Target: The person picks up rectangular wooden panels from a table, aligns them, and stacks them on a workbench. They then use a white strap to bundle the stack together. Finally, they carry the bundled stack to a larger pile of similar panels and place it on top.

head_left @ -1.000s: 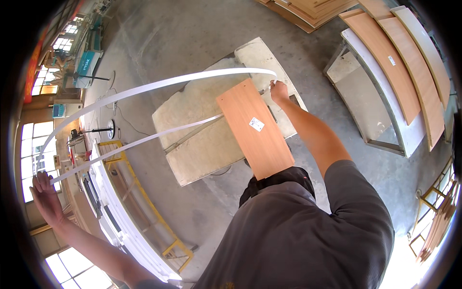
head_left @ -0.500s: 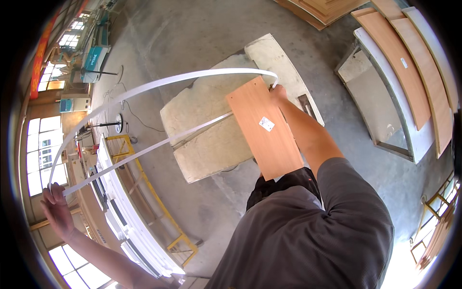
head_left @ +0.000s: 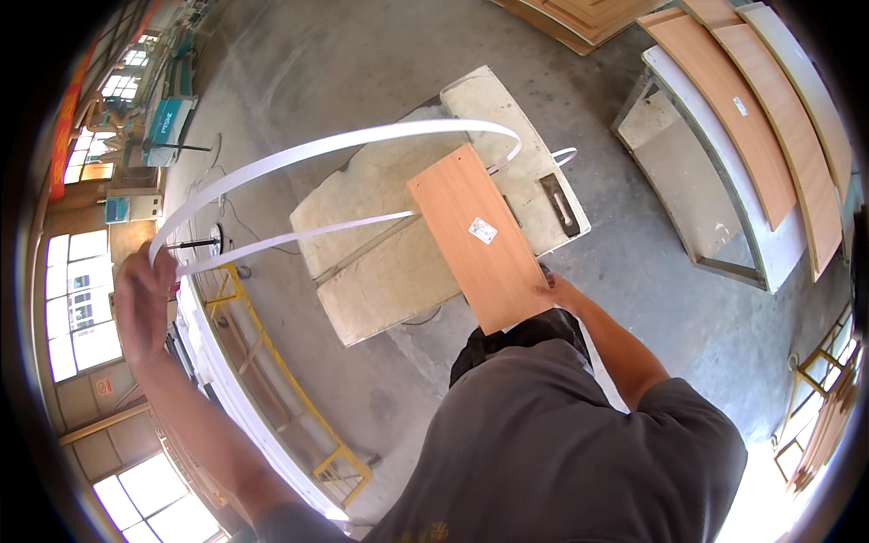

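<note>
Out at the left, my raised left hand (head_left: 145, 303) closes round a long flat white strip (head_left: 326, 145). One run of it arches over to the far right; a lower run goes to the left edge of the wooden panel (head_left: 480, 262) and disappears there. The panel is reddish-brown, with a white label, and lies above a pale worktable (head_left: 380, 299) in front of my body. My right hand (head_left: 554, 291) grips the panel's near right edge, thumb on top; its other fingers are hidden. A small white loop (head_left: 565, 157) shows beyond the table's right edge.
A dark slotted piece (head_left: 559, 204) rests on the table's right part. Further right, more panels (head_left: 724, 109) lean in a stack on a metal-framed stand (head_left: 688, 244). A yellow frame (head_left: 281, 362) and long white pieces stand at the left. Brown panels (head_left: 588, 18) lie at the far side.
My right hand has left the strip's end near the panel's far corner and come back to its near right edge. My left hand has moved up and right with the strip.
</note>
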A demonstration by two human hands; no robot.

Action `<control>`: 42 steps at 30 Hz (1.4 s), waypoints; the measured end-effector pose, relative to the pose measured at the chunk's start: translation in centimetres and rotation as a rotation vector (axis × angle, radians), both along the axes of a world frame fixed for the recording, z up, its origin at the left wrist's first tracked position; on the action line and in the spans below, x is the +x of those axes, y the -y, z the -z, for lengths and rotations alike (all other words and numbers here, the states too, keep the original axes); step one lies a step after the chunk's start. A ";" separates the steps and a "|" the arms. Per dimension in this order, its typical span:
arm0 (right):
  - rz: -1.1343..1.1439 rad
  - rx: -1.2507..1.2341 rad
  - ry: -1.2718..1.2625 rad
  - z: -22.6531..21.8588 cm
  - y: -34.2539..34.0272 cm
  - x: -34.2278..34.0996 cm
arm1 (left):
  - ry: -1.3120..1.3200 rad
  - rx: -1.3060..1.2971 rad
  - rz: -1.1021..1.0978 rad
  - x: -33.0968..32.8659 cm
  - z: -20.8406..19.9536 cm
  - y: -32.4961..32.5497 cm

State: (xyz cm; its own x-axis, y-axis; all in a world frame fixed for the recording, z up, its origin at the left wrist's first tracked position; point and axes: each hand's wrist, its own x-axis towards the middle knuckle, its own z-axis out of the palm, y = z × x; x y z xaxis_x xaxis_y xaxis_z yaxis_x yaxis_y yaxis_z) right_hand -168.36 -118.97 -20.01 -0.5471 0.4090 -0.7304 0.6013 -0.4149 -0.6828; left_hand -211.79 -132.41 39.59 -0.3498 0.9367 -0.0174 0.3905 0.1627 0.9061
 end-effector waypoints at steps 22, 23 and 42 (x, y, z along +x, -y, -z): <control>0.171 -0.279 -0.210 -1.7 1.6 1.0 | -0.026 -0.204 0.181 3.5 12.5 -11.9; 0.176 -0.285 -0.211 -1.6 1.6 1.0 | 0.004 -0.219 0.154 4.1 13.2 -12.2; 0.144 -0.246 -0.172 -1.4 1.6 1.0 | 0.024 -0.460 0.028 3.7 32.2 -16.6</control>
